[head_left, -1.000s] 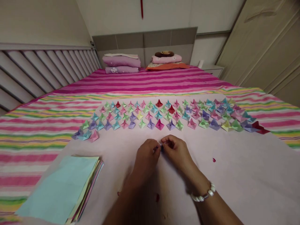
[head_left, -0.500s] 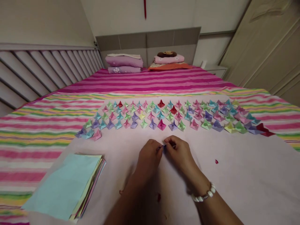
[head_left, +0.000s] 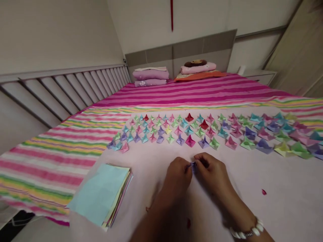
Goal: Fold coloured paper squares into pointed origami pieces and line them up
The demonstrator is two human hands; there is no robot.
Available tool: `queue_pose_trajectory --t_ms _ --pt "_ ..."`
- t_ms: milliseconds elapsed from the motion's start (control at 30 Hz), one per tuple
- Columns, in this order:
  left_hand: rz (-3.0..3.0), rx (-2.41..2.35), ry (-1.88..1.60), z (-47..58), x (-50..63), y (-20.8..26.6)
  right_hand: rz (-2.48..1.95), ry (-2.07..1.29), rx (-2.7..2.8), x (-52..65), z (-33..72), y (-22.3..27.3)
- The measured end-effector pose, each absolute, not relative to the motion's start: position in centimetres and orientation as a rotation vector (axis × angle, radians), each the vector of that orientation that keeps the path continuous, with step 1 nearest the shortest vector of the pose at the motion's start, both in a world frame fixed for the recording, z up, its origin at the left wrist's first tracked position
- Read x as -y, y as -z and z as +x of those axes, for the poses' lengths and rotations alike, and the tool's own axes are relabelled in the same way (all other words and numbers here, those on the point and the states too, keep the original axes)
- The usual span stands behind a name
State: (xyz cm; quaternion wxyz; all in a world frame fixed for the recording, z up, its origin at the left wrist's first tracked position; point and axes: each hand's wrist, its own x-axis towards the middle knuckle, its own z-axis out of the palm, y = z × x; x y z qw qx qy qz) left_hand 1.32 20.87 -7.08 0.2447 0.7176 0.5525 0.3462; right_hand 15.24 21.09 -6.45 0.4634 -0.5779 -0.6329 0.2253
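Two bare hands of mine come close together over a broad, pale pinkish sheet (head_left: 290, 208), with a small purple piece of folded paper (head_left: 193, 164) between their fingertips. My left hand (head_left: 178, 176) pinches it from nine o'clock, thumb against curled fingers; my right hand (head_left: 213, 171) pinches it from three o'clock in the same way. Most of the piece is hidden by my fingers, so I cannot tell its full shape. A bracelet of chunky white beads with a darker metallic part (head_left: 248, 233) circles my right wrist.

At twelve o'clock from my hands, and fanning toward ten and two, stand rows of little pointed, boat-like paper shapes (head_left: 190, 140) in pink, green, blue, purple, yellow and red. Between eight and nine o'clock lies a stack of square paper sheets, light blue on top (head_left: 101, 193), with other colours at its edge. One small red scrap (head_left: 263, 192) lies between three and four o'clock, and a dark red scrap (head_left: 188, 223) at six, beside my left forearm.

Underneath spreads a striped, multicoloured bedcover (head_left: 55, 164). Farther off, purple folded bedding (head_left: 150, 74) sits at eleven o'clock, and a slatted grey rail (head_left: 63, 71) runs at ten.
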Motion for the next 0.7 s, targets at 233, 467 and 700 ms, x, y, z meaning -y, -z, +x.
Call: queue_pose_trajectory --t_ms 233,467,700 --pt "1.818 -1.469 -1.022 0.9 -21.4 7.0 -1.334 -0.607 1.46 -20.9 14.9 5.9" --pt "1.631 -1.424 -1.064 0.4 -21.4 5.8 -1.32 -0.704 1.337 -20.7 15.2 5.2" --pt "1.363 -1.333 -1.111 0.4 -21.0 4.4 -1.21 -0.97 1.274 -20.8 14.8 4.8"
